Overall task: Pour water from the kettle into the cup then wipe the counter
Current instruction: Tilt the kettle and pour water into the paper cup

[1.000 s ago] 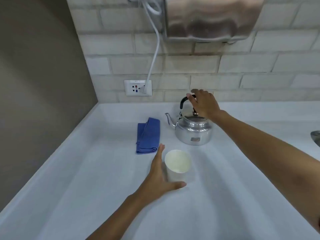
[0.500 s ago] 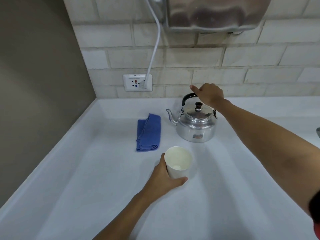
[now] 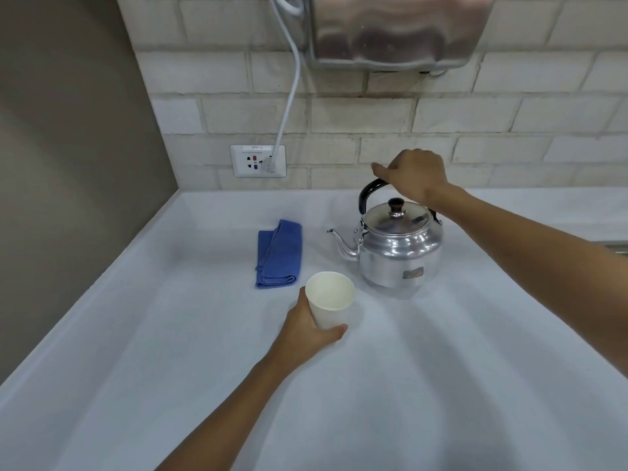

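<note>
A shiny metal kettle [image 3: 397, 253] with a black arched handle stands on the white counter [image 3: 441, 368], spout pointing left. My right hand [image 3: 416, 173] is closed over the top of that handle. In front of the kettle stands a white paper cup [image 3: 331, 300], tilted slightly, and it looks empty. My left hand [image 3: 307, 329] wraps around the cup's lower half from the left. A folded blue cloth [image 3: 279, 254] lies flat on the counter to the left of the kettle.
A brick wall runs along the back with a socket plate [image 3: 257, 160] and a white cable [image 3: 289, 96] plugged in. A steel appliance [image 3: 397, 28] hangs on the wall above the kettle. A brown side wall [image 3: 68, 164] bounds the counter's left edge.
My left hand went from resting open beside the cup to gripping it. My right hand settled onto the top of the kettle's handle, which now stands upright. The kettle has stayed in place.
</note>
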The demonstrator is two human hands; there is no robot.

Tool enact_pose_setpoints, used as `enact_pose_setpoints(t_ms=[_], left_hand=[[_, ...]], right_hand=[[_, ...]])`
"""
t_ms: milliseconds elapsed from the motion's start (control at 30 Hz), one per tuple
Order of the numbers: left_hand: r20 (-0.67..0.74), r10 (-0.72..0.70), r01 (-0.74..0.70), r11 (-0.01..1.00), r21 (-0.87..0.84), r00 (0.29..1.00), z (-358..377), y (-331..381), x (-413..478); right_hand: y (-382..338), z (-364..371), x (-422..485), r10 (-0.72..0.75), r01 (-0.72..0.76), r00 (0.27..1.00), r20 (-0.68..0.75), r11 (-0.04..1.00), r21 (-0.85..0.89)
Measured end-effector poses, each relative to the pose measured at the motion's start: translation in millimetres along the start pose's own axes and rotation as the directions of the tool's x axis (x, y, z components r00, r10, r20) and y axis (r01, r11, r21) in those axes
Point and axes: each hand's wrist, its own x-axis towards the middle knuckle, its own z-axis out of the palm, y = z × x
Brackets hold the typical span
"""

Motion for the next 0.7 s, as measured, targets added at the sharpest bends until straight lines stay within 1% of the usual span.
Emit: enact_pose_setpoints(t_ms=[200,367,567,700], left_hand=[[-0.016,0.002,-0.002,1.000,-0.006,1.000,0,2,-2],[-0.021,0.008,-0.007,1.000,0.003,1.000,1,2,-1],[-0.016,0.007,-0.007,1.000,-0.007,1.000,1,2,-1],[-0.004,0.006,-0.006,1.000,-0.026,1.000,0,2,-1]], right_hand=[[0,-30,-24,-0.080,0.078,0.996,-0.024,0.992,-0.102],[-5,-45,-42,-0.176,0.168,0.984,-0.040,0.974,-0.154],[-23,-57,-58,-0.309,0.296,0.951,-0.017,0.923,-0.245],[-38,-64,-64,-0.384,0.372,0.923,0.004,0.890,-0.263]])
